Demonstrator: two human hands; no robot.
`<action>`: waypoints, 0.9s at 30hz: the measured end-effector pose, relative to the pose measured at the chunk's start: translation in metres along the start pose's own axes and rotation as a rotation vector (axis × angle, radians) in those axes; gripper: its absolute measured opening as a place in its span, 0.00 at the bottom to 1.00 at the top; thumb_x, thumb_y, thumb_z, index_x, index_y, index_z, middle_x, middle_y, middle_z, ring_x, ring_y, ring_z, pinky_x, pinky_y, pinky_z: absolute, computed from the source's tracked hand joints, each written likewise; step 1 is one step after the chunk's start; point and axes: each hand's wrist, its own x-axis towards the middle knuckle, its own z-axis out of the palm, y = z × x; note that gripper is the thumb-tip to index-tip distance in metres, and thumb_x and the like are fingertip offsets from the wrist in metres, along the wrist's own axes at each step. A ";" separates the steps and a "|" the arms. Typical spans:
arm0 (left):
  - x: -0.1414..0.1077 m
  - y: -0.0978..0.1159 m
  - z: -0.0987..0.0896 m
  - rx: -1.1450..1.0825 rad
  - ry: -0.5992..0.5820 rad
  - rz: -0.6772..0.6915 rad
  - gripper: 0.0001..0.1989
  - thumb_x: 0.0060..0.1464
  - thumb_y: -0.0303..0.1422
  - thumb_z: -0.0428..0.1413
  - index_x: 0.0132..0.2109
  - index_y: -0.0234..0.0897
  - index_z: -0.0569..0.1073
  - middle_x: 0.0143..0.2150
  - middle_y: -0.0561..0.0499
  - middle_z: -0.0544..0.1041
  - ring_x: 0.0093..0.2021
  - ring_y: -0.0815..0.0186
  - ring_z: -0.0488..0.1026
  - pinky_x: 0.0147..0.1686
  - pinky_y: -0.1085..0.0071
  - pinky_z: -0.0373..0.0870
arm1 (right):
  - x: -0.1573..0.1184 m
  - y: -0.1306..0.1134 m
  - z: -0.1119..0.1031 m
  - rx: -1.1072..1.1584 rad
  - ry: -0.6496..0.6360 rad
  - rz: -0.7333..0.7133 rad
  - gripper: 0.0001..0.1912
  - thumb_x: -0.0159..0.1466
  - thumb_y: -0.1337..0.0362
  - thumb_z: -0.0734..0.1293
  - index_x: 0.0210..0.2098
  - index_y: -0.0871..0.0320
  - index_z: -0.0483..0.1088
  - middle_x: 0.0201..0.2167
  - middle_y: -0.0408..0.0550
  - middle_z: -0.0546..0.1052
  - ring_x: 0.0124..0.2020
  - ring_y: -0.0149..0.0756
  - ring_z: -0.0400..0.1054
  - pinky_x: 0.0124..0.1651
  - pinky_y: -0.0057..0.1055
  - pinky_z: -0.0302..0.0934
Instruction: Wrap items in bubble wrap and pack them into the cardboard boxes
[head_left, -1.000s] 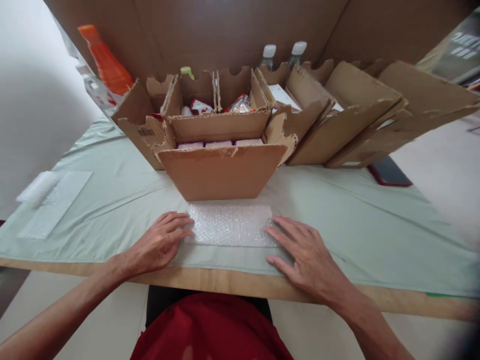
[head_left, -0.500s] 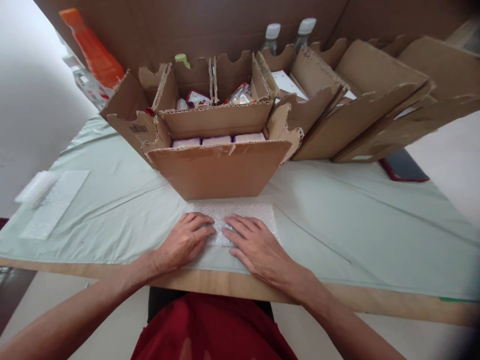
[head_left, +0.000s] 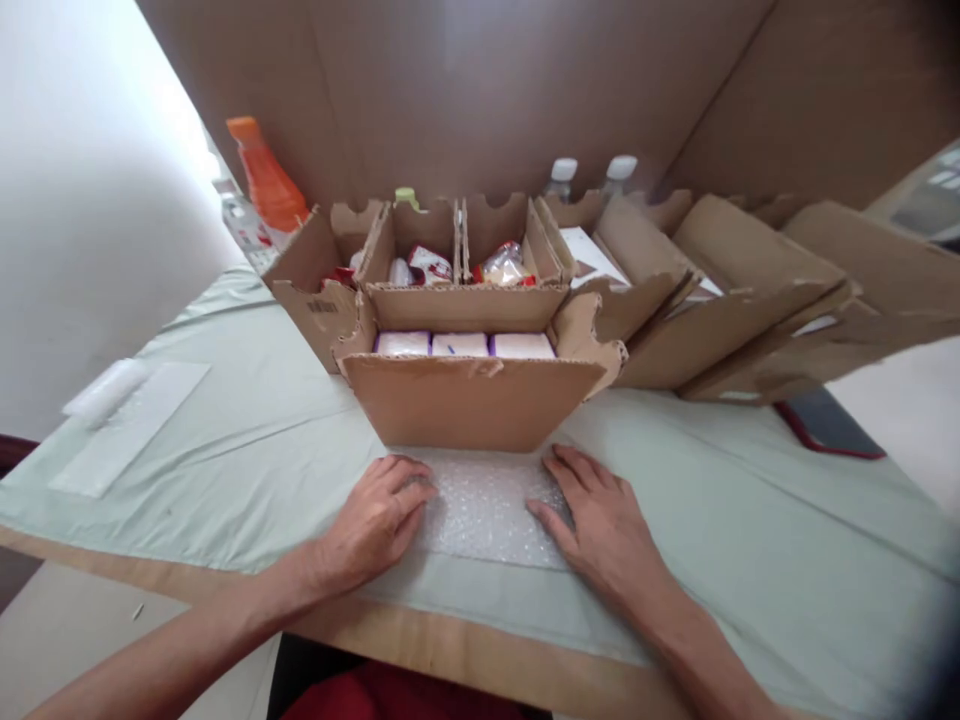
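Observation:
A flat sheet of bubble wrap [head_left: 484, 510] lies on the cloth just in front of a cardboard box [head_left: 461, 405]. My left hand [head_left: 386, 510] rests on its left end, fingers loosely bent and palm down. On the right end lies my right hand [head_left: 596, 500], with thumb and fingers spread apart. Neither hand grips anything that I can see. Three white-topped packs with purple edges [head_left: 459, 345] stand side by side inside the box.
Behind are several cardboard bins [head_left: 499, 225] with packaged items, an orange bottle [head_left: 270, 185] and white-capped bottles [head_left: 619, 172]. More bubble wrap [head_left: 135, 430], partly rolled, lies at the left. A dark flat object with a red edge [head_left: 829, 422] is at the right.
My right hand has slid rightward along the bubble wrap, away from my left hand, baring its middle. My left hand stays near the left end. The camera view has tilted up.

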 end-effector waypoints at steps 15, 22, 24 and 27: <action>0.021 -0.002 -0.019 -0.288 -0.308 -0.344 0.06 0.54 0.26 0.55 0.37 0.39 0.76 0.35 0.50 0.80 0.35 0.61 0.77 0.37 0.67 0.71 | -0.036 -0.021 -0.038 0.535 0.070 0.244 0.05 0.67 0.60 0.67 0.43 0.50 0.73 0.35 0.41 0.82 0.33 0.38 0.79 0.38 0.30 0.74; -0.015 -0.001 -0.035 -0.991 -0.174 -0.776 0.15 0.56 0.42 0.61 0.43 0.39 0.67 0.36 0.52 0.74 0.35 0.65 0.72 0.35 0.70 0.66 | -0.036 -0.010 -0.012 0.859 0.028 0.605 0.27 0.64 0.49 0.69 0.57 0.57 0.69 0.36 0.51 0.83 0.34 0.42 0.80 0.38 0.34 0.76; -0.018 0.005 -0.031 -1.060 -0.156 -0.773 0.18 0.56 0.45 0.62 0.43 0.39 0.66 0.36 0.52 0.72 0.35 0.67 0.70 0.35 0.70 0.65 | -0.036 -0.009 -0.013 0.932 0.005 0.592 0.33 0.65 0.48 0.69 0.63 0.57 0.65 0.41 0.54 0.83 0.39 0.43 0.80 0.43 0.37 0.76; -0.018 0.012 -0.023 -1.053 -0.159 -0.761 0.17 0.56 0.45 0.62 0.42 0.39 0.67 0.34 0.55 0.68 0.34 0.69 0.65 0.35 0.71 0.63 | -0.040 -0.010 -0.020 0.938 -0.005 0.546 0.38 0.64 0.49 0.71 0.68 0.55 0.61 0.49 0.57 0.81 0.52 0.46 0.78 0.52 0.40 0.74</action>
